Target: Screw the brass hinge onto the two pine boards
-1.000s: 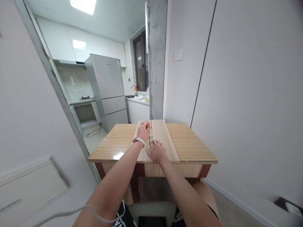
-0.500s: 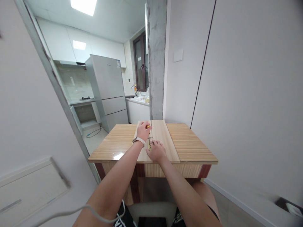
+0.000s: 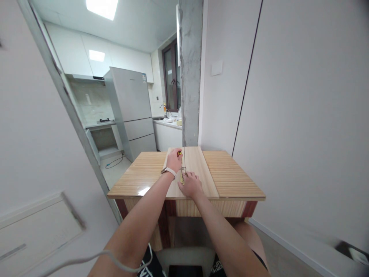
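Two pale wooden boards point(image 3: 198, 169) lie side by side along the middle of a striped wooden table point(image 3: 233, 177), with a thin dark seam between them. My left hand point(image 3: 174, 161), with a band on its wrist, grips a small tool with a yellow handle point(image 3: 180, 154) over the seam. My right hand point(image 3: 190, 184) rests closer to me on the boards, fingers curled at a small yellowish metal piece point(image 3: 182, 177) on the seam. What that piece is cannot be made out.
A grey concrete pillar point(image 3: 190, 77) rises behind the table. To the left, a doorway opens onto a kitchen with a fridge point(image 3: 131, 111), counter and sink. White walls close the right side. A white cable point(image 3: 86, 259) hangs near my left arm.
My left hand has edged slightly farther along the seam; my right hand has stayed put.
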Motion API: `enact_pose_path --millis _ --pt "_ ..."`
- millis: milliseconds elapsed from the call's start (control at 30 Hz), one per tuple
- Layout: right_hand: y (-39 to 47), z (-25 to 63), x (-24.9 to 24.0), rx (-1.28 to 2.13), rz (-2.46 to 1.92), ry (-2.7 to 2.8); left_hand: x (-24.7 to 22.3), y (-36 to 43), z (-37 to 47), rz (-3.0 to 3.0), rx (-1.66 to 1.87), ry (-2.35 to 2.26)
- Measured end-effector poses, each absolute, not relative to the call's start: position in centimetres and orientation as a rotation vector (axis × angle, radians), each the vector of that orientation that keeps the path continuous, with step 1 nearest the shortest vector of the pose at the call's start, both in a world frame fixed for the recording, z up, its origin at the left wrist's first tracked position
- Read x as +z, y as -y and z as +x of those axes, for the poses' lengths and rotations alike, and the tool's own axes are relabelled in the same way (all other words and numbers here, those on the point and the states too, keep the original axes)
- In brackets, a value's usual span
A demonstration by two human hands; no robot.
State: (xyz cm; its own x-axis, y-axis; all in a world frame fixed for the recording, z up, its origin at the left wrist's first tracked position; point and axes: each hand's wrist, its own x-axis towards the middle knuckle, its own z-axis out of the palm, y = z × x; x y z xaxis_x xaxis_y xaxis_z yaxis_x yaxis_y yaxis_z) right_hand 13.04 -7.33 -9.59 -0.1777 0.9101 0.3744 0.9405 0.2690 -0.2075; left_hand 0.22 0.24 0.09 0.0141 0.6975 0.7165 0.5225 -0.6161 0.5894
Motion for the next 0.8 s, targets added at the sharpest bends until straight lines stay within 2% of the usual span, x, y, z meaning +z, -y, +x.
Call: enact_pose_path --millis 333,567,800 --pt "7.3 13.0 -9.8 -0.124 -1.664 2.106 0.2 0.5 -0.2 2.088 1.729 -1.344" --pt "7.5 13.0 -9.5 -0.105 -1.673 2.119 1.1 1.3 -0.1 2.087 1.677 -1.456" --pt "7.6 12.8 -9.3 -0.091 -1.718 2.127 0.9 0.7 0.1 2.093 1.618 -1.383"
